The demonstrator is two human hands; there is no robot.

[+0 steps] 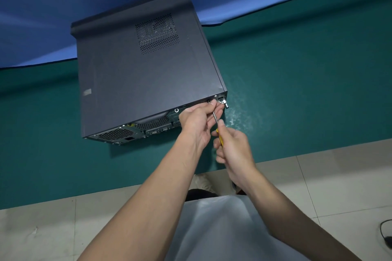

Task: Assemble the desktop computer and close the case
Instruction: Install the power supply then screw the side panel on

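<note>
Green matting (297,70) is covering the bench, with a blue cloth (63,6) hanging behind it and pale tiled floor (318,176) showing at the near edge. The desktop computer case (137,80) is lying on its side in the middle of the mat. Its side panel (118,65) is already sitting in place on top, and the rear panel (148,127) is facing the person.

The person is working at the right end of that rear face. Their left hand (197,121) is pinching the bare metal shaft of the screwdriver (216,118) close to its tip. It is steadying the tip against what looks like a case screw (209,101). Their right hand (233,146) is curling round the yellow handle, fingers wrapped tight.

From where I am standing, the case looks like a stiff, heavy steel box that is unlikely to slide much on the mat. The flat panel is probably thin sheet that would flex if pressed in the middle, near the vent grille (157,34). I would take hold of the case by its long lower edges or corners, never by the ports and brackets at the back. The screw is tiny and smooth, so it is easy to drop. The driver could also skip out of the head if it is tilting.
</note>
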